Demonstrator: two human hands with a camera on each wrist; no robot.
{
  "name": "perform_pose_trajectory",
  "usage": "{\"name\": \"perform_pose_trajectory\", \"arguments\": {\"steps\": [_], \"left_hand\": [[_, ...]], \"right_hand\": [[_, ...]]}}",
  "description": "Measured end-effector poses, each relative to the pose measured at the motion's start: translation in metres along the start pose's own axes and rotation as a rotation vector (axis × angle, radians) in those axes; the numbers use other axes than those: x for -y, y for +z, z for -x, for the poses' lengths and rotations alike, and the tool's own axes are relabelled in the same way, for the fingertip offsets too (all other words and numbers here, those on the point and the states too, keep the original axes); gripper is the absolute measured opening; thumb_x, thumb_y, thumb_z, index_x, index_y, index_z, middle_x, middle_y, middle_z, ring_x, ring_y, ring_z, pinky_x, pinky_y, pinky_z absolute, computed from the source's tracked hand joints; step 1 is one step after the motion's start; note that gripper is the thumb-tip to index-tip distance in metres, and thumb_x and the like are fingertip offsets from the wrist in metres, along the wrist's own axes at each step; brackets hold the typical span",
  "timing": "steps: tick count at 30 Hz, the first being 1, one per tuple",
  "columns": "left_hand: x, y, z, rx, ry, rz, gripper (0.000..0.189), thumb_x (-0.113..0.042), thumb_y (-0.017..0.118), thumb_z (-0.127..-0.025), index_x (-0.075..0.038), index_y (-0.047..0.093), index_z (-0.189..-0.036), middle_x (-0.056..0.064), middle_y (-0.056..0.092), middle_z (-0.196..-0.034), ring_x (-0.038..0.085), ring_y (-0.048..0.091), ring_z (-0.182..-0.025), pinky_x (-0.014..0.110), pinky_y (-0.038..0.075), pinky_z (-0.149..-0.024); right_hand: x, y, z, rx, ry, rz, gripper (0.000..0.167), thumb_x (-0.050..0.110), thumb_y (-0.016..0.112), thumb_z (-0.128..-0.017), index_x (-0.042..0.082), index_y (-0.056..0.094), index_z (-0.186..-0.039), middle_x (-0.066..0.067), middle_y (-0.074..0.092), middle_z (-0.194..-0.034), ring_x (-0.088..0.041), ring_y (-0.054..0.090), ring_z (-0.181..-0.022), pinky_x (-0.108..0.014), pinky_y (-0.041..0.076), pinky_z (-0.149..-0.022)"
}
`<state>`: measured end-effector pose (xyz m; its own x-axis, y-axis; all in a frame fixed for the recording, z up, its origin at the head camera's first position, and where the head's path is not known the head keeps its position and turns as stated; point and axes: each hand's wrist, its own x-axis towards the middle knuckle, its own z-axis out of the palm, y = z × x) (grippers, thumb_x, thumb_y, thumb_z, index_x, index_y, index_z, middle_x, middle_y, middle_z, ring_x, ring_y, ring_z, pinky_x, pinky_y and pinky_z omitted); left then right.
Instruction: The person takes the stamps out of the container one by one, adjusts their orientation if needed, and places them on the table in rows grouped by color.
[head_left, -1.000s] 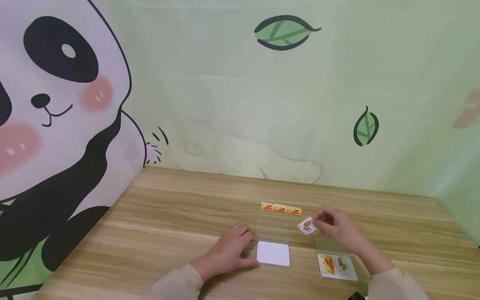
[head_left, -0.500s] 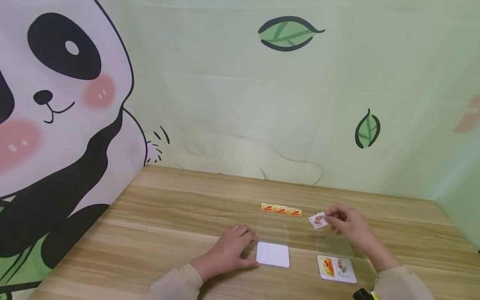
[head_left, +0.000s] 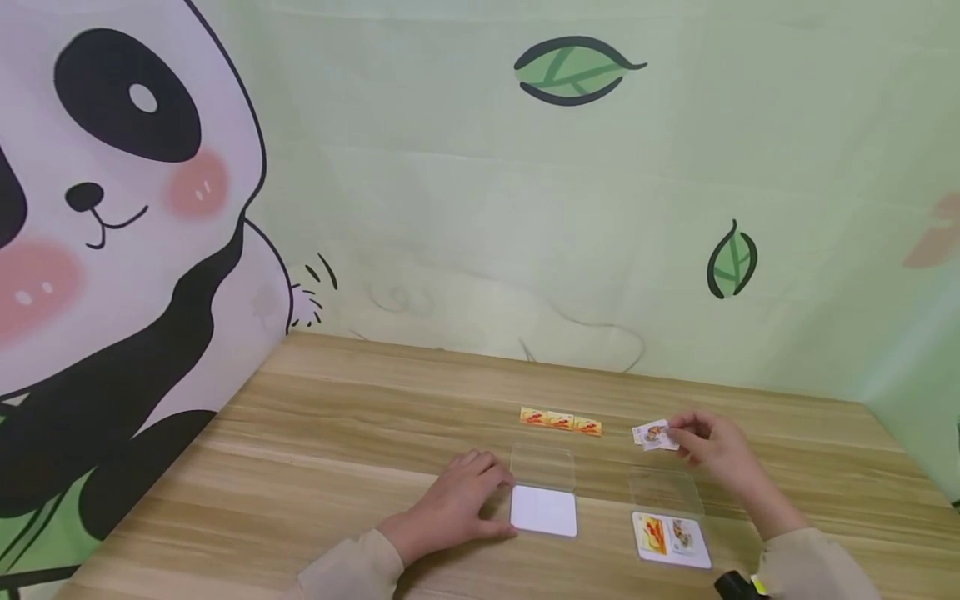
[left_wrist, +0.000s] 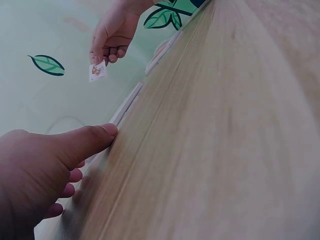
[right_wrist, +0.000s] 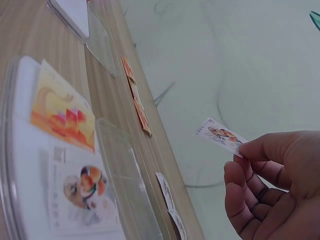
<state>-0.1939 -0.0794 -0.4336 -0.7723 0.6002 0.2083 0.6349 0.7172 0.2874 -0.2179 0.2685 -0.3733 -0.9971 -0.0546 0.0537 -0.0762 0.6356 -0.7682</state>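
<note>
My right hand (head_left: 716, 450) pinches a white postage stamp (right_wrist: 220, 135) with a colourful figure between thumb and forefinger. In the head view it overlaps other white stamps (right_wrist: 166, 191) lying at the back right. My left hand (head_left: 457, 500) rests on the table, thumb tip and forefinger touching the left edge of a flat white case (head_left: 543, 511) with its clear lid (head_left: 542, 465) folded back. A second white case (head_left: 693, 556) lies open at the right, below my right forearm, holding a yellow-orange stamp (head_left: 654, 534) and a white figure stamp (head_left: 683, 536).
Three yellow-orange stamps (head_left: 560, 421) lie in a row behind the left case. The right case's clear lid (head_left: 666, 490) lies flat behind it. A black object (head_left: 735, 585) shows by the right sleeve. A panda-printed backdrop (head_left: 450, 208) stands behind the wooden table (head_left: 360, 433).
My right hand has carried the stamp rightward and slightly back, to where it overlaps the white stamps at the back right. The left hand has stayed beside the left case.
</note>
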Motion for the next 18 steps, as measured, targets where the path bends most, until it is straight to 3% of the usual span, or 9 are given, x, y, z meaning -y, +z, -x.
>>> {"name": "perform_pose_trajectory", "arguments": {"steps": [18], "left_hand": [[0.0,0.0,0.0,0.001,0.007,-0.01,0.051,-0.051,0.074,-0.077,-0.018,0.061,-0.114,-0.006,0.056,-0.111,0.012,0.05,-0.108,0.035,0.041,-0.102]], "right_hand": [[-0.024,-0.009,-0.003,-0.042,0.082,-0.009,0.022,0.009,0.054,-0.096,-0.01,0.056,-0.107,-0.004,0.062,-0.082,-0.012,0.057,-0.07,-0.026,0.051,-0.061]]}}
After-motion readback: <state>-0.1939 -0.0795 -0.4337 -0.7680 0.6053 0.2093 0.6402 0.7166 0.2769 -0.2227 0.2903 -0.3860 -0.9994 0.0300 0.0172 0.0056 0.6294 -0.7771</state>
